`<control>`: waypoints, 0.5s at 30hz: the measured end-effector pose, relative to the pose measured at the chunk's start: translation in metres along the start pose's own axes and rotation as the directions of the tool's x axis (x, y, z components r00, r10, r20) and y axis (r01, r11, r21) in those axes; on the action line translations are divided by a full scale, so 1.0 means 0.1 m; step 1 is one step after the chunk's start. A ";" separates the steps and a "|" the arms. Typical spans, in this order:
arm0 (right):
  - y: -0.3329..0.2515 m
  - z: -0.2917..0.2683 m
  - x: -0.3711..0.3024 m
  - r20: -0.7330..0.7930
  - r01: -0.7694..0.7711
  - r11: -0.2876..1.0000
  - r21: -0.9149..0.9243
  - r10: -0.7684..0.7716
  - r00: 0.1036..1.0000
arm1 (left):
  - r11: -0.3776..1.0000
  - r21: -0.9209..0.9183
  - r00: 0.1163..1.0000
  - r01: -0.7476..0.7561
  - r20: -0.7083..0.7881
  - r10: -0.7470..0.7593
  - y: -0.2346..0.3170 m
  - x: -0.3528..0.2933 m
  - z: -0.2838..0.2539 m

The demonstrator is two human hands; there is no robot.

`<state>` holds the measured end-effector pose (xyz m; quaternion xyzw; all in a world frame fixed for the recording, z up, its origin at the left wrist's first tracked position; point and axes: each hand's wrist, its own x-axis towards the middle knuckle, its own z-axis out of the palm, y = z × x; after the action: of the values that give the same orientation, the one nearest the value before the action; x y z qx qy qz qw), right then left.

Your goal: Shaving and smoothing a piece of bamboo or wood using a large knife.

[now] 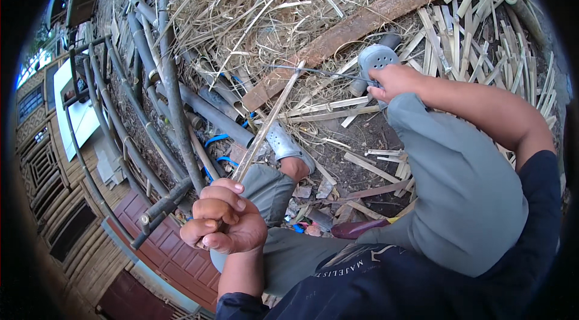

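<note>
My left hand [226, 217] is closed around the lower end of a long, split bamboo strip [265, 127], which slants up and away to the right. My right hand [395, 82] grips a long-bladed knife [322, 71] beside my right knee; its handle is hidden in my fingers. The thin dark blade points left, and its far part appears to meet or cross the strip's upper end; contact is hard to tell. Just behind my right hand shows a grey clog [377, 57] with holes. My other clog [283, 142] rests on the ground between the strip and my right leg.
A rough brown plank [356, 24] lies diagonally ahead. Pale bamboo strips [464, 36] are strewn at the right, with curly shavings [235, 6] at the far left. Bamboo poles [208, 112] stretch along the left. A dark red sheath-like object [356, 229] lies near my lap.
</note>
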<state>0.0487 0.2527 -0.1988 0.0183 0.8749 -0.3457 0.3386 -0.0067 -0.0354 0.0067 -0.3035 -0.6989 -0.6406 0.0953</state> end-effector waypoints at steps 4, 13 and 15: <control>0.32 0.15 0.20 -0.111 -0.053 0.995 -0.079 0.044 0.993 | 0.998 -0.052 0.990 0.044 0.139 -0.036 0.04 0.03 0.01; -0.46 -0.31 -0.28 -0.006 0.324 0.938 0.121 -0.326 0.946 | 0.998 -0.065 0.980 0.007 0.199 0.006 0.02 0.03 -0.07; -0.43 -0.28 -0.28 -0.134 0.539 0.837 0.095 -0.525 0.840 | 0.998 -0.053 0.974 0.021 0.227 -0.008 0.02 0.01 -0.04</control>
<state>0.0429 0.2428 -0.1419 -0.1861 0.8374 -0.4807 0.1819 -0.0074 -0.0386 0.0093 -0.3721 -0.6896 -0.6213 0.0020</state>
